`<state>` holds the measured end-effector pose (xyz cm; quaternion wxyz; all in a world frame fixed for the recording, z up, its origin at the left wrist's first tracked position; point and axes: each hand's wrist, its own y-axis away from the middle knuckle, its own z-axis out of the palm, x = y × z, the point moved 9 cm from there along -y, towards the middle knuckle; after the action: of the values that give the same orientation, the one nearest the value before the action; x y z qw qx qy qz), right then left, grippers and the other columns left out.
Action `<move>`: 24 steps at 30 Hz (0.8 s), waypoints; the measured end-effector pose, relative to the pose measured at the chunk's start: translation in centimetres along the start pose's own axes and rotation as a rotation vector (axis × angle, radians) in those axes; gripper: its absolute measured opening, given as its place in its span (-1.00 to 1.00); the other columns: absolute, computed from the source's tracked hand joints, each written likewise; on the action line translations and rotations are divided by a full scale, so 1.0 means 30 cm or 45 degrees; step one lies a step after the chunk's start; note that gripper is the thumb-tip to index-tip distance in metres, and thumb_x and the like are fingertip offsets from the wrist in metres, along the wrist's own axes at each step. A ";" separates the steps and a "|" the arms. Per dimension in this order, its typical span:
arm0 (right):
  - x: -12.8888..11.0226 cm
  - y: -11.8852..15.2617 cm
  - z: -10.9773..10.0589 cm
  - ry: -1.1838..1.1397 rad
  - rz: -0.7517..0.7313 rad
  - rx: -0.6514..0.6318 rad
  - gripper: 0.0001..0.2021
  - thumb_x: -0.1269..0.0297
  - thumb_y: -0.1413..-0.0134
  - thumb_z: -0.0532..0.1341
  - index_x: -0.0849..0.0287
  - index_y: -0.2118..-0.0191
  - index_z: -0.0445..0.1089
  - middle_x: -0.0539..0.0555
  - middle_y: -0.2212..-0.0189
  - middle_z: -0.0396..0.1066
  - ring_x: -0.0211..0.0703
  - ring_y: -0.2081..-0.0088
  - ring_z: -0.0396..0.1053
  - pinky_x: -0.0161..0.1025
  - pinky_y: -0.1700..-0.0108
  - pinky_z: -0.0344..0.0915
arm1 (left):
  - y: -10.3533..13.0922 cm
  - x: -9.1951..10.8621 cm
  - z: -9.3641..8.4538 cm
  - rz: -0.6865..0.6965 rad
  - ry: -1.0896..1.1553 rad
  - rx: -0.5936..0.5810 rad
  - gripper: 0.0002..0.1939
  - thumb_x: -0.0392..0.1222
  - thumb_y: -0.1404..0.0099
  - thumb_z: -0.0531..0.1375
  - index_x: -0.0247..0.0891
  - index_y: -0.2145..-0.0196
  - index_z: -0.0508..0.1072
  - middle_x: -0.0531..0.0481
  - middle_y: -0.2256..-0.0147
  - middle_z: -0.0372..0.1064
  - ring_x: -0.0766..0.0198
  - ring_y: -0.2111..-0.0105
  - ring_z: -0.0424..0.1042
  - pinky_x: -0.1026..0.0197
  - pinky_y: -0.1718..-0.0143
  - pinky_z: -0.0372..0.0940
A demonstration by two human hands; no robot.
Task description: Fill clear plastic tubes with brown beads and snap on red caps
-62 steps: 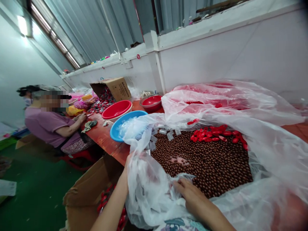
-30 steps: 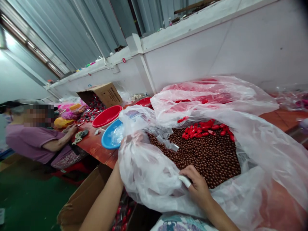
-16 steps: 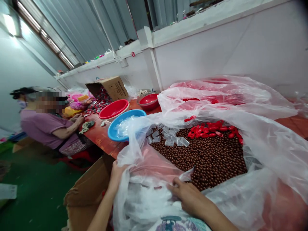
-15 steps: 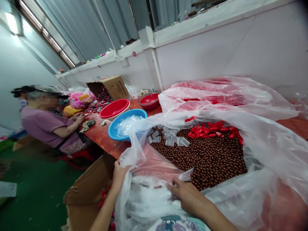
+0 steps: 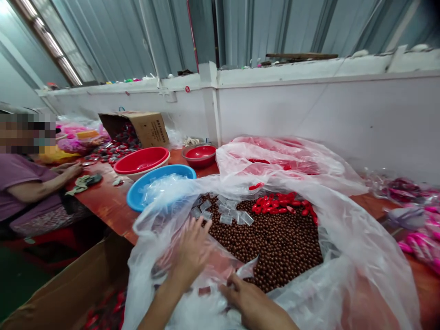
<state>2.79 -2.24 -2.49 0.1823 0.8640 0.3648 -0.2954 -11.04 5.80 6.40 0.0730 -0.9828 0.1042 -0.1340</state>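
A big clear plastic bag (image 5: 364, 247) lies spread open on the table, with many small brown balls (image 5: 271, 238) heaped in it. Clear plastic pieces (image 5: 227, 215) rest on the balls at the back left, and shiny red pieces (image 5: 278, 201) at the back right. My left hand (image 5: 192, 250) is over the bag's left side, fingers spread, close to the clear pieces. At the bag's near edge, my right hand (image 5: 245, 295) has its fingers closed on the plastic film beside the balls.
A blue basin (image 5: 137, 188) of clear pieces and red bowls (image 5: 140, 160) stand at the back left. Behind is a bag of red pieces (image 5: 292, 160). A cardboard box (image 5: 151, 128) lies tipped near a co-worker (image 5: 30, 188). Another box (image 5: 82, 279) is below left.
My left hand has let go of the bag's left edge and moved right and inward, its fingers spreading. My right hand stays at the near edge. The view has turned right.
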 end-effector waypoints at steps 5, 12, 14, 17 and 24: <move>-0.001 0.036 -0.090 -0.213 -0.111 0.023 -0.51 0.47 0.07 0.16 -0.06 -0.02 0.27 0.01 0.00 0.30 -0.12 0.07 0.32 -0.34 0.09 0.20 | 0.130 -0.124 0.362 -0.254 -0.198 -0.751 -0.15 0.16 -0.06 0.04 -0.29 -0.24 -0.04 -0.23 -0.26 -0.26 -0.15 -0.24 -0.31 -0.26 -0.14 -0.39; 0.181 0.039 -0.387 -0.106 0.161 0.335 -0.62 0.53 0.00 0.01 0.07 0.11 0.41 0.07 0.17 0.39 -0.16 0.12 0.32 -0.29 0.04 0.18 | -0.090 -0.016 0.216 0.020 0.010 -0.507 -0.58 -0.19 -0.22 -0.03 -0.24 -0.02 0.33 -0.20 0.05 0.31 0.03 0.03 0.26 0.03 0.02 0.11; 0.246 0.022 -0.421 0.049 0.279 0.377 -0.51 0.63 0.12 -0.02 0.10 0.10 0.40 0.09 0.16 0.38 -0.16 0.10 0.31 -0.27 0.01 0.17 | -0.210 0.042 0.195 0.107 0.118 -0.320 -0.60 -0.24 -0.28 -0.08 -0.24 -0.04 0.30 -0.18 0.05 0.29 0.11 0.06 0.26 0.11 0.03 0.11; 0.293 0.013 -0.416 0.156 0.300 0.375 -0.34 0.69 0.30 -0.06 0.10 0.02 0.35 0.07 0.03 0.31 -0.18 0.00 0.26 -0.27 -0.07 0.12 | -0.330 0.074 0.245 0.145 0.167 -0.190 -0.63 -0.25 -0.27 0.00 -0.24 -0.02 0.33 -0.17 0.09 0.28 0.11 0.09 0.23 0.12 0.05 0.12; 0.455 0.102 -0.434 0.247 0.466 0.450 -0.35 0.65 0.30 -0.04 0.14 -0.01 0.33 0.10 -0.08 0.20 -0.12 -0.08 0.19 -0.19 -0.13 0.10 | -0.297 0.029 0.329 0.136 0.324 -0.307 -0.60 -0.17 -0.10 0.22 -0.13 0.05 0.41 -0.04 0.25 0.33 0.13 0.20 0.23 0.17 0.15 0.12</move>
<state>17.59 9.75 -1.10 0.0433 0.9582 0.1612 -0.2324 -5.83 15.38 -1.25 -0.0519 -0.9526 0.1799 -0.2397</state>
